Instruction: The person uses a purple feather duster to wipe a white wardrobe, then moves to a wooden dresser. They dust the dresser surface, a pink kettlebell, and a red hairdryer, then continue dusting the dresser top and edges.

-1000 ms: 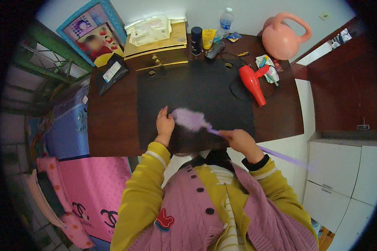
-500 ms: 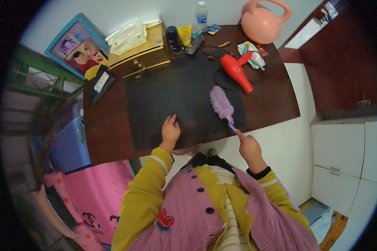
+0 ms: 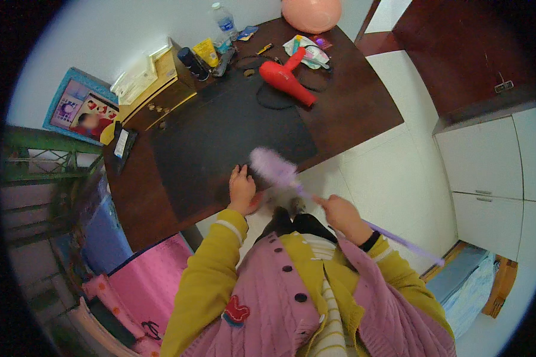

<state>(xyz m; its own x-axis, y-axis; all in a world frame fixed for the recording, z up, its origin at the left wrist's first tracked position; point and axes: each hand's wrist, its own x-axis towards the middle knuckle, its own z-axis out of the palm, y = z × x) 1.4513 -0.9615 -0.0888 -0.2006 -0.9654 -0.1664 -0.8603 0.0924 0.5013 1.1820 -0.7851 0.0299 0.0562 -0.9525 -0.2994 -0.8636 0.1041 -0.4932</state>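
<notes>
A fluffy purple duster [image 3: 275, 168] on a long thin handle is held in my right hand [image 3: 343, 216], its fingers wrapped round the handle. The handle's tail end sticks out behind my wrist to the lower right. The duster's head hangs over the near edge of the dark brown desk [image 3: 363, 113], close to my left hand. My left hand [image 3: 242, 189], fingers stretched out, lies at the near edge of the black desk mat [image 3: 220, 128] and holds nothing. Beyond the duster, a red hair dryer [image 3: 286, 82] lies on the desk with its black cord looped around it.
Along the back stand a golden drawer box [image 3: 161, 95], a dark spray can [image 3: 193, 63], a yellow tube [image 3: 206, 52], a water bottle [image 3: 224, 21] and a round pink container [image 3: 312, 13]. A blue picture frame [image 3: 80, 107] leans at left. White cabinets [image 3: 482, 160] stand right; a pink-covered chair [image 3: 152, 276] sits lower left.
The duster's head has moved left and toward me, from over the mat to the near desk edge beside my left hand. My view has shifted to the right.
</notes>
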